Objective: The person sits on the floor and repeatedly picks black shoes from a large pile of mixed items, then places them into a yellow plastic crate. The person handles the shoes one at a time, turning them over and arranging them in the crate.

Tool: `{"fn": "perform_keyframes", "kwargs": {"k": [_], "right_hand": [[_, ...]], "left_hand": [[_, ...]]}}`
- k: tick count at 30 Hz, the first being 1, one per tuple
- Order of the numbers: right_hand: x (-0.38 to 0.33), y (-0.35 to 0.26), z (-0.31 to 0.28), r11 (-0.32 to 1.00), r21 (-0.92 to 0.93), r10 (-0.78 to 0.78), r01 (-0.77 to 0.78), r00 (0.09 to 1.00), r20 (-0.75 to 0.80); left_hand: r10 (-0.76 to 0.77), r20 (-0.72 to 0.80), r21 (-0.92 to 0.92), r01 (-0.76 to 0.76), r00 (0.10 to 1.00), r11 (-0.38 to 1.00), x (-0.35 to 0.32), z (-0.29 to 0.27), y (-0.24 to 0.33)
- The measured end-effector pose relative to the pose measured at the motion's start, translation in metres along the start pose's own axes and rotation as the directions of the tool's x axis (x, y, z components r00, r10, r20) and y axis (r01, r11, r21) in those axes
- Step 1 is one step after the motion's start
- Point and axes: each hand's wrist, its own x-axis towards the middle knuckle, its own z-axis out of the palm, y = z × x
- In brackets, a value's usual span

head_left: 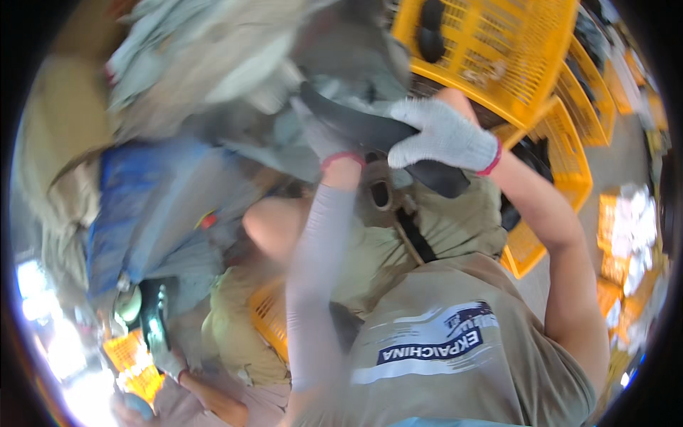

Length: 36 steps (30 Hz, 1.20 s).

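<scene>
Dark curved piece is up over the wearer's lap, btwn both hands, slanting from upper L to lower R. R hand, in white knit glove w/ red cuff, grasps it nr its lower end, thumb across its face. L hand, also gloved w/ red cuff, is at its upper part; too blurred, can't tell if fingers are closed on it. L forearm has pale sleeve; R forearm bare. Just beyond R hand: yellow crate w/ black piece inside; more yellow crates to R. Blue sheet at L, blurry pale cloth above. Lower L: co-worker's gloved hand at dark shiny piece, nr orange-yellow basket.
</scene>
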Motion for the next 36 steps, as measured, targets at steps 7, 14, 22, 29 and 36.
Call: {"fn": "perform_keyframes", "kwargs": {"k": [7,14,22,29,36], "right_hand": [[0.037,0.147,-0.261,0.998,-0.040,0.021,-0.054,0.817,-0.577],[0.168,0.475,-0.226,0.669,0.142,0.654,-0.730,0.487,-0.579],[0.209,0.434,-0.206,0.787,0.221,0.559,-0.576,0.516,-0.649],[0.014,0.182,-0.177,0.771,-0.628,-0.527,0.106,0.658,-0.537],[-0.021,0.047,-0.068,0.983,-0.175,-0.117,0.060,0.934,-0.339]], "left_hand": [[-0.124,-0.120,0.520,0.169,0.985,0.837,-0.057,0.137,-0.181],[-0.284,-0.075,0.373,0.291,0.956,0.881,-0.047,0.062,-0.062],[-0.297,-0.547,0.438,0.570,0.783,0.696,-0.039,0.020,-0.032],[-0.623,0.101,-0.175,0.630,0.776,0.756,0.037,0.109,-0.055],[-0.064,-0.335,0.357,0.189,0.940,0.915,-0.055,0.085,-0.053]]}}
